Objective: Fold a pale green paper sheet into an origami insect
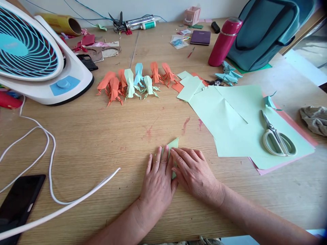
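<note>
A small folded piece of light green paper (174, 144) lies on the table, mostly covered by my hands; its pointed top shows past the fingertips. My left hand (158, 182) rests flat on it, fingers stretched out. From the right, my right hand (195, 172) bends over the paper's edge, thumb and fingertips closed against it beside the left index finger. Beyond the hands stand several folded paper figures with thin legs: orange ones (114, 89), pale green ones (130, 85) and a blue one (138, 74).
Light green sheets (235, 136) lie at the right, with scissors (277, 139) on top. Behind them stand a red flask (224, 41) and a teal bag (265, 34). A fan (68, 83), a white cable (84, 190) and a phone (21, 200) occupy the left side.
</note>
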`<state>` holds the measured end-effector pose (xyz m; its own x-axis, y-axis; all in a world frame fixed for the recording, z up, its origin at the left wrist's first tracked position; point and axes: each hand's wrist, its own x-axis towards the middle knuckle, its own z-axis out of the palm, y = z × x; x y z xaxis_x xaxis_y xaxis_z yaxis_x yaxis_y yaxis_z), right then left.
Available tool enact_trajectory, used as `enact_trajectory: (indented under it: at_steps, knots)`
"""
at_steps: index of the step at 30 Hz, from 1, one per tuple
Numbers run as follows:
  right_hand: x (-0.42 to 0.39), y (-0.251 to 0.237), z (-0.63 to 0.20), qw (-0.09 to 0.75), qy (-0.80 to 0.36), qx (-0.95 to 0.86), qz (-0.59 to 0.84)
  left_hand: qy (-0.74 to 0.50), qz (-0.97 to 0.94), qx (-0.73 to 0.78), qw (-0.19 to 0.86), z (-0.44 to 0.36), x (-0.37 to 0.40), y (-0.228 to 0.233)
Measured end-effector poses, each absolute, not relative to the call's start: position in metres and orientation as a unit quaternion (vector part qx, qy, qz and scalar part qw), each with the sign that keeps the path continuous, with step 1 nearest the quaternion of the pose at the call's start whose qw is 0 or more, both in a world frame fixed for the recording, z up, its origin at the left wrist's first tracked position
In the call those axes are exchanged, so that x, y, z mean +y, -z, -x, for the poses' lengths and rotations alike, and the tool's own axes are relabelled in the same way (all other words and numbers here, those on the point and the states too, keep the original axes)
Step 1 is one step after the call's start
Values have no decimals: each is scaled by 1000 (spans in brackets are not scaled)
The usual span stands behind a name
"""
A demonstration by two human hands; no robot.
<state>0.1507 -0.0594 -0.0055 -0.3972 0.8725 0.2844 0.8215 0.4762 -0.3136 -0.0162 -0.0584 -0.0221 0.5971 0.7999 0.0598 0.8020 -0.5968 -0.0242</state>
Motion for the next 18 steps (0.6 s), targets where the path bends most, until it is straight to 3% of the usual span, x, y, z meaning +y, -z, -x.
enact_trajectory:
  at_steps: [18]
  knots:
    - [-64,15,-155,214,-40,-837,503,41,915,-399,-51,33,-41,-1]
